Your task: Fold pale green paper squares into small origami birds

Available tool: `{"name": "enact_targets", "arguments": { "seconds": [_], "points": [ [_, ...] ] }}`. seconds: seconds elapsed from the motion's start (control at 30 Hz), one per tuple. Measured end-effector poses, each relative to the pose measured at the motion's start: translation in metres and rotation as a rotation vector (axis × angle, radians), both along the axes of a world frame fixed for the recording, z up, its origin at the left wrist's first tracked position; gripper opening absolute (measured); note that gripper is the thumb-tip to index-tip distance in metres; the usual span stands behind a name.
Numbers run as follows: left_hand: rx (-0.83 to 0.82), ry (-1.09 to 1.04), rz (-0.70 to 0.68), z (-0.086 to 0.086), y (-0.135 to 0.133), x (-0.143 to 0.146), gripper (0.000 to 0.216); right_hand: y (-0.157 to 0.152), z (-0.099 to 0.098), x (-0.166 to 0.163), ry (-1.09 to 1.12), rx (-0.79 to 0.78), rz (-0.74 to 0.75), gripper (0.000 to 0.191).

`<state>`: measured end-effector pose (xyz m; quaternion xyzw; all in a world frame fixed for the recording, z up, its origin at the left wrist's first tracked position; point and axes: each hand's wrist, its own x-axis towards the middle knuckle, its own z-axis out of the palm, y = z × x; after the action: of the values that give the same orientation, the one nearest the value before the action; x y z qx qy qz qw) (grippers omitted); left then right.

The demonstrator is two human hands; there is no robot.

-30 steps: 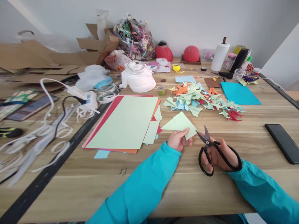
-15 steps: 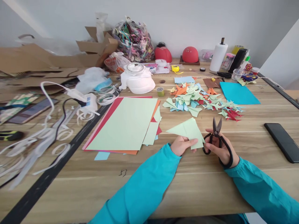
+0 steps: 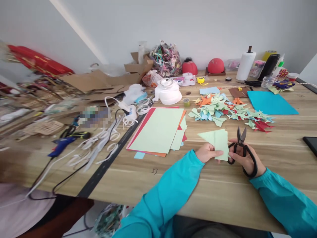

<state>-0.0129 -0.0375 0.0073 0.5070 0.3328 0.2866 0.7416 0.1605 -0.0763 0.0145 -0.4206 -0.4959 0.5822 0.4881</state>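
Observation:
A folded piece of pale green paper [image 3: 221, 142] is pinched in my left hand [image 3: 208, 152], its pointed flap sticking out to the left. Black-handled scissors [image 3: 241, 138] sit in my right hand [image 3: 255, 161], blades apart and pointing up and away from me. The fingertips of my right hand are at the paper's right edge. Beyond my hands lies a pile of folded paper shapes [image 3: 215, 107] in green, orange, blue and red. To the left, a stack of coloured sheets [image 3: 156, 129] has pale green on top.
A blue sheet [image 3: 272, 102] lies at the back right, a dark phone [image 3: 310, 147] at the right edge. Cables and a white power strip [image 3: 131, 114] spread leftwards near a blue glue gun [image 3: 61, 145]. Part of another person shows at lower left.
My view has swung left, so the table's left side and part of a person now show. The green paper's right part is now folded into an upright strip in my left hand.

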Motion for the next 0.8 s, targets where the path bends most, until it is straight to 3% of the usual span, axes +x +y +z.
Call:
{"name": "enact_targets", "arguments": {
  "seconds": [0.2,0.33,0.47,0.57,0.63,0.7,0.8],
  "points": [
    [-0.028,0.059,0.334,0.003,0.008,-0.024,0.045,0.009,0.001,0.006,0.014,0.006,-0.106,0.052],
    [0.067,0.356,0.472,0.009,0.008,-0.073,0.041,0.011,0.004,0.008,0.044,0.006,-0.164,0.053],
    [0.147,0.623,0.576,0.005,0.004,-0.124,0.049,0.008,0.004,0.006,0.072,-0.012,-0.149,0.050],
    [0.230,0.952,0.544,0.007,-0.001,-0.148,0.048,0.007,0.003,0.004,0.092,0.010,-0.120,0.050],
    [0.369,1.275,0.489,0.016,-0.004,-0.152,0.039,0.006,0.003,0.004,0.102,0.028,-0.110,0.050],
    [0.489,1.459,0.476,0.031,-0.009,-0.145,0.034,0.006,0.004,0.004,0.111,0.042,-0.105,0.050],
    [0.627,1.323,0.506,0.049,-0.020,-0.115,0.028,0.005,0.005,0.005,0.129,0.065,-0.106,0.047]
  ]
}}
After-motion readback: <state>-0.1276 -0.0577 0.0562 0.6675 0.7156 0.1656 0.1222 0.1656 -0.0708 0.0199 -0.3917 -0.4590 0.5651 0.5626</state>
